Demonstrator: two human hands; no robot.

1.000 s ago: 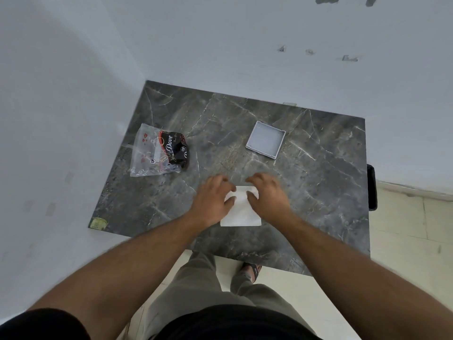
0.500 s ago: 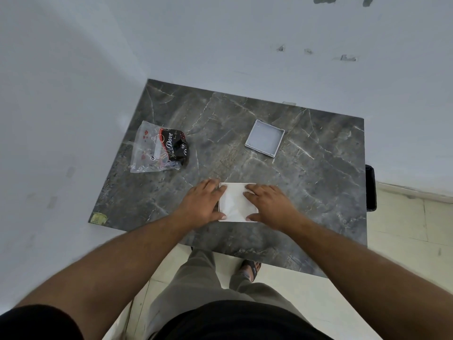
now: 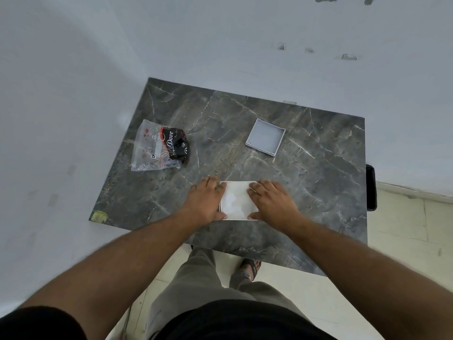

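Observation:
A square white box (image 3: pixel 237 200) sits on the dark marble table (image 3: pixel 318 192), near its front edge. My left hand (image 3: pixel 207 201) lies against the box's left side, fingers stretched forward and thumb at the near corner. My right hand (image 3: pixel 272 201) lies on the box's right side the same way, fingers flat over its edge. Farther back to the right lies a shallow grey square lid (image 3: pixel 266 137), hollow side up. A clear plastic bag with a dark Dove packet (image 3: pixel 163 146) inside lies at the left.
The table stands in a corner, with white walls at the back and left. A black object (image 3: pixel 371 187) sticks out at the table's right edge. My legs and a sandalled foot (image 3: pixel 248 267) are on the pale tiled floor below the front edge.
The white sheet that my hands were pressing down over the box now lies flat and square. Both hands have spread apart from its middle to its left and right sides.

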